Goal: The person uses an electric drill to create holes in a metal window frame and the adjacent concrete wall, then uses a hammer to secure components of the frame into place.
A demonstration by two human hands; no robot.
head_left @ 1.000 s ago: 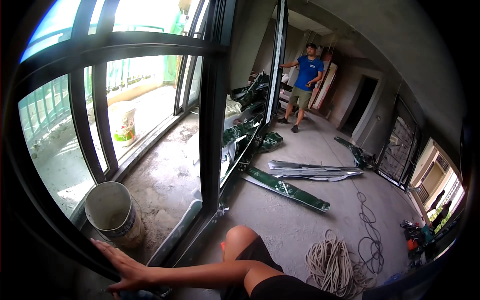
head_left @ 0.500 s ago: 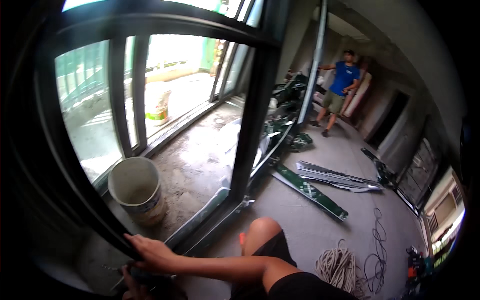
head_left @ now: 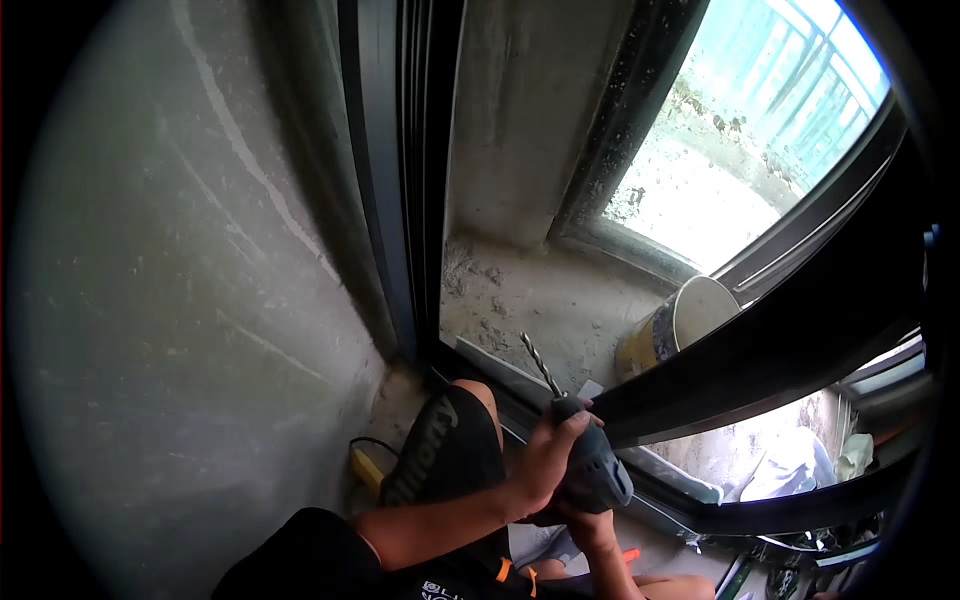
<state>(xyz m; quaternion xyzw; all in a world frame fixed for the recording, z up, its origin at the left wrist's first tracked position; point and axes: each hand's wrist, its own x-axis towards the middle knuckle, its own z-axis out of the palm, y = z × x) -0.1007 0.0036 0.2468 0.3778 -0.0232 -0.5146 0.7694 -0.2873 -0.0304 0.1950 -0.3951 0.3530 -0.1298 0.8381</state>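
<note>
A dark grey-blue power drill (head_left: 596, 468) is held before my knees. Its long spiral bit (head_left: 541, 363) points up and away, toward the glazed door opening. My left hand (head_left: 545, 462) closes around the drill's front end, close to the chuck. Lower down, my right hand (head_left: 590, 526) is wrapped about the drill at its handle, which the hands and body partly hide. The bit's tip is apart from any surface. Just beyond stands a dark metal door frame (head_left: 378, 150), with its bottom track running past my knee.
A bare grey plaster wall (head_left: 190, 330) fills the left side. Behind the frame, a yellowish bucket (head_left: 640, 352) stands on the dusty floor. A dark bar (head_left: 760, 375) crosses on the right. Beside my left knee lies a yellow object (head_left: 367, 470) with a black cord near it.
My view has swung left to the wall and frame corner. My right hand has left the frame edge and is now on the drill. The other person has gone out of view.
</note>
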